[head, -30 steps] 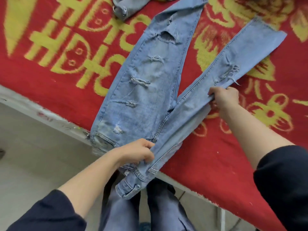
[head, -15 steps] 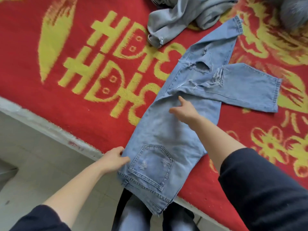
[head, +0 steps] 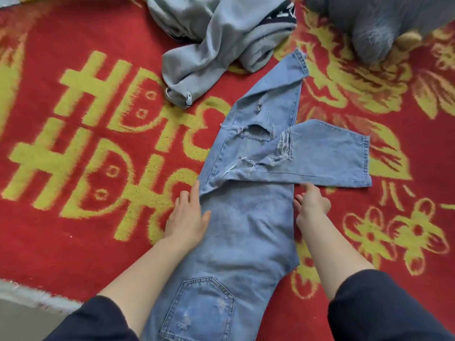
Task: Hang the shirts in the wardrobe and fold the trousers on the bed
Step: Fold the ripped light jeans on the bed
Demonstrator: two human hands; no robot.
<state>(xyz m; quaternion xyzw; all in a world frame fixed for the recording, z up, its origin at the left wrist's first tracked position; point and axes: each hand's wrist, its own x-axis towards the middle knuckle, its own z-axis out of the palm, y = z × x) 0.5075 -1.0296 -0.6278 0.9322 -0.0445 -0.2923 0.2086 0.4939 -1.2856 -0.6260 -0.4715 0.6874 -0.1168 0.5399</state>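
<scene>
Light blue ripped jeans (head: pixel 246 232) lie folded lengthwise on the red bed cover, back pocket toward me. The upper leg bends off to the right across the lower leg, which points up the bed. My left hand (head: pixel 187 215) rests flat with straight fingers along the jeans' left edge at thigh height. My right hand (head: pixel 311 205) touches the right edge just below the bent leg, fingers spread and loosely bent, gripping nothing that I can see.
A crumpled grey garment (head: pixel 216 38) lies on the bed beyond the jeans. A dark grey fuzzy item (head: pixel 379 23) sits at the top right. The red and yellow patterned cover (head: pixel 86 134) ends at the bed edge (head: pixel 29 294) at lower left.
The jeans went from spread legs to folded lengthwise. My left hand left the waistband and moved up to the left edge. My right hand shifted to the right edge. The camera came closer.
</scene>
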